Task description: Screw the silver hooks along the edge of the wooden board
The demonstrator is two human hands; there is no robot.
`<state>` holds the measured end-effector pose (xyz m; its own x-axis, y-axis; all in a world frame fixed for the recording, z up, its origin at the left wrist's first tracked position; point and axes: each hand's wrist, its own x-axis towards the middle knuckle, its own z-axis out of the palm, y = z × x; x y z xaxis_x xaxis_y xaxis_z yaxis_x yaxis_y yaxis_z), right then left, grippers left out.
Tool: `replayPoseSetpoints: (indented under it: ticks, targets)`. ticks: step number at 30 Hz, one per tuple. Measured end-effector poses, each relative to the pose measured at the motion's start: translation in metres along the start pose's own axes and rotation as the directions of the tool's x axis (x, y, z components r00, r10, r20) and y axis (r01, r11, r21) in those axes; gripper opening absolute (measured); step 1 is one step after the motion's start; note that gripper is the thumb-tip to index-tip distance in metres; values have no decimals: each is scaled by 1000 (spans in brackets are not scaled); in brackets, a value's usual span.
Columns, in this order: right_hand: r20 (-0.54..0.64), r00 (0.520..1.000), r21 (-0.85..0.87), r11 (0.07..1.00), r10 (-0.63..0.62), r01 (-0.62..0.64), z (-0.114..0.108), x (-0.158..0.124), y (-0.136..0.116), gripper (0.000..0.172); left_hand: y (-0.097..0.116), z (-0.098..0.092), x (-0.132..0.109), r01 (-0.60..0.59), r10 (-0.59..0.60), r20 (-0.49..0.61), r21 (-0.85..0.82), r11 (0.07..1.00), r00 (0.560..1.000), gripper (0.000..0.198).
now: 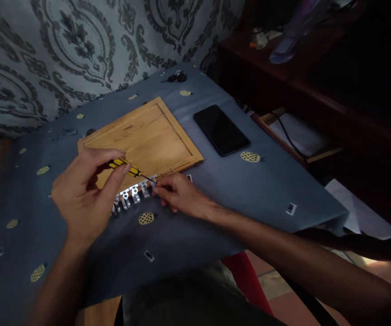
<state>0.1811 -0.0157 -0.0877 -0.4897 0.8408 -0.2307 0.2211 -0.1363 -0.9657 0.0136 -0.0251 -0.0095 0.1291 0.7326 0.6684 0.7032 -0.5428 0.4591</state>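
My left hand (86, 192) is closed round a small screwdriver with a yellow and black handle (124, 167), its tip pointing at the near edge of a framed wooden board (147, 136). My right hand (181, 195) pinches at the right end of a shiny metal hook rail (132, 195) that lies along that edge. What the right fingertips hold is too small to make out. Both hands rest over a blue cloth with yellow dots (243, 190).
A black phone (221, 129) lies face up to the right of the board. A small dark object (176, 77) sits at the cloth's far edge. Dark wooden furniture with papers (297, 133) stands on the right. A patterned wall covering (79, 50) is behind.
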Motion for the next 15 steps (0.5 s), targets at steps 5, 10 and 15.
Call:
replayPoseSetpoints:
  ticks: [5, 10, 15]
  targets:
    - [-4, 999, 22, 999, 33, -32, 1, 1, -1, 26, -4, 1, -3, 136, -135, 7, -27, 990, 991, 30]
    - [-15, 999, 34, 999, 32, -31, 2, 2, 0, 26, -3, -2, -1, 108, -103, 75, -74, 991, 992, 23]
    - [-9, 1000, 56, 998, 25, -25, 1, 1, 0, 27, -2, -3, 1, 70, -61, 109, -77, 995, 992, 25]
